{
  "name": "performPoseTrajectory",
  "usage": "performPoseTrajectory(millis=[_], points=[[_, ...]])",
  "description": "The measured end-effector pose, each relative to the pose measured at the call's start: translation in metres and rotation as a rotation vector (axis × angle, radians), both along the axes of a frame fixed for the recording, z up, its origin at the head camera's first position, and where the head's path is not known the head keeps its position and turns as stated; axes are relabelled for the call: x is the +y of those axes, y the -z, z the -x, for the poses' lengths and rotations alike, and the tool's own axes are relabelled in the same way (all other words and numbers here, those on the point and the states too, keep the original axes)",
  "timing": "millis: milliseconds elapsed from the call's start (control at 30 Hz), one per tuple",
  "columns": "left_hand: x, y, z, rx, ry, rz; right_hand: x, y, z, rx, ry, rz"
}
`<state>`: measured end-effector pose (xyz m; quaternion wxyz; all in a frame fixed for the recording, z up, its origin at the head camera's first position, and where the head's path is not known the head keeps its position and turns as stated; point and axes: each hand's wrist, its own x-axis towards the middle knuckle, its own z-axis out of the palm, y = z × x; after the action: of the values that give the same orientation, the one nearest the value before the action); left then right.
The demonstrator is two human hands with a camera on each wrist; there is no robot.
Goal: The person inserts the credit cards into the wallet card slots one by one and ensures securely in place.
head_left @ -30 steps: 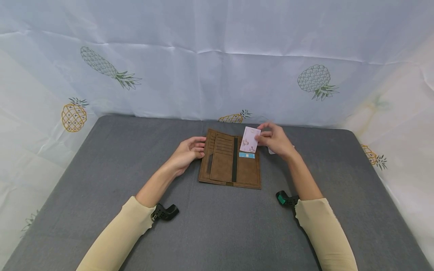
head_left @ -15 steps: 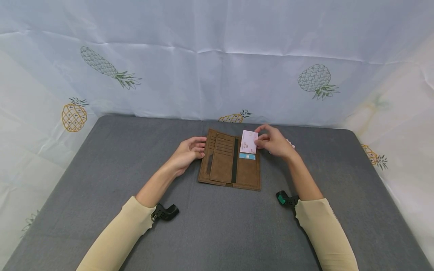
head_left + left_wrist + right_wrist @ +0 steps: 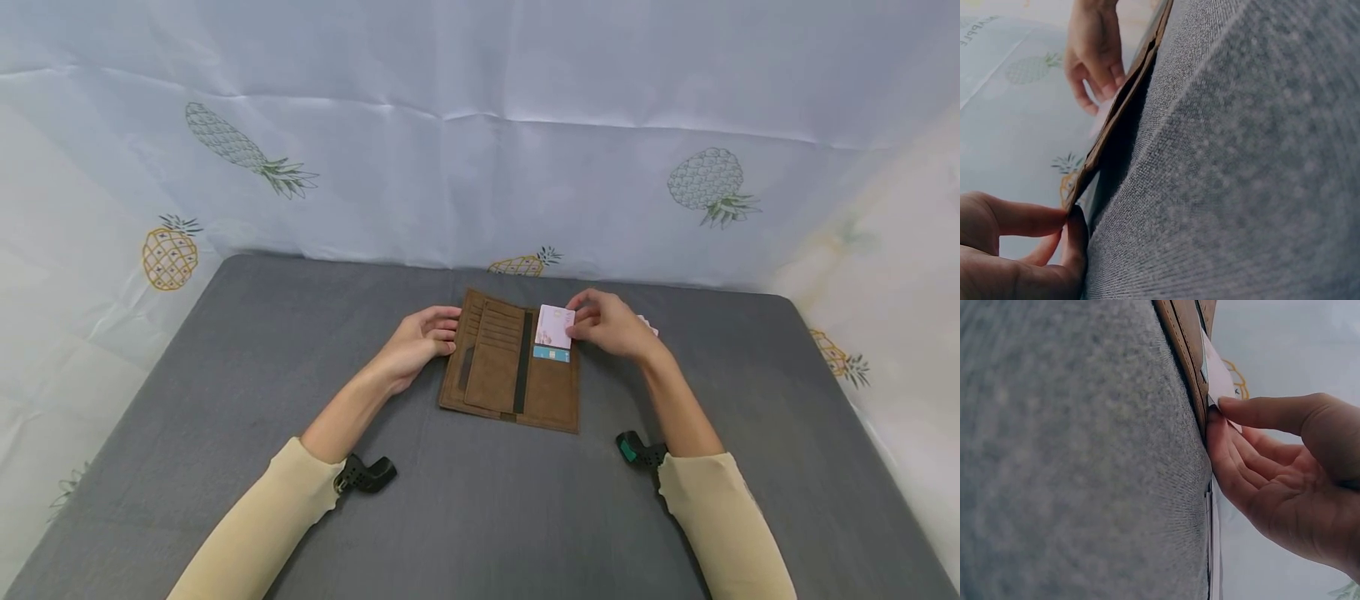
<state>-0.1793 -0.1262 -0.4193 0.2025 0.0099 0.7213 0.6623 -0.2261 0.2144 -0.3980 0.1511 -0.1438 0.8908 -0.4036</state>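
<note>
A brown bifold wallet (image 3: 491,379) lies spread on the table, with card slots on its left half and a black strip along the middle. My left hand (image 3: 418,343) pinches its left edge; in the left wrist view the thumb and fingers (image 3: 1071,240) meet round that edge, which is lifted off the cloth. At the right half, my right hand (image 3: 609,323) pinches a pink patterned card (image 3: 553,323) between thumb and fingers. The card lies along the upper part of that half, its lower end at a blue card (image 3: 551,354) that shows as a strip in a slot.
More pale cards (image 3: 649,326) lie on the table behind the right hand, mostly hidden by it; in the right wrist view they form a thin stack (image 3: 1211,544). The grey-covered table (image 3: 480,517) ends at a white pineapple-print curtain (image 3: 480,183).
The pink card has come down from a tilted position above the blue card and straightened in line with it, carried by my right hand. My left hand keeps its grip on the wallet.
</note>
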Motion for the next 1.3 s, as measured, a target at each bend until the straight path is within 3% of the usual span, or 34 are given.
performPoseTrajectory(millis=[200,400,767,1300], points=[[0.001,0.003,0.0,-0.004,0.011,-0.004,0.003,0.001,-0.004,0.011,-0.037,0.003],[0.002,0.002,0.001,0.001,0.012,-0.008,0.005,0.001,-0.005,0.01,-0.025,-0.007],[0.005,0.001,0.0,0.012,0.019,-0.004,0.003,-0.002,-0.009,0.032,-0.042,-0.094],[-0.001,0.003,0.002,0.012,0.01,0.002,-0.001,-0.002,0.002,0.016,-0.086,-0.118]])
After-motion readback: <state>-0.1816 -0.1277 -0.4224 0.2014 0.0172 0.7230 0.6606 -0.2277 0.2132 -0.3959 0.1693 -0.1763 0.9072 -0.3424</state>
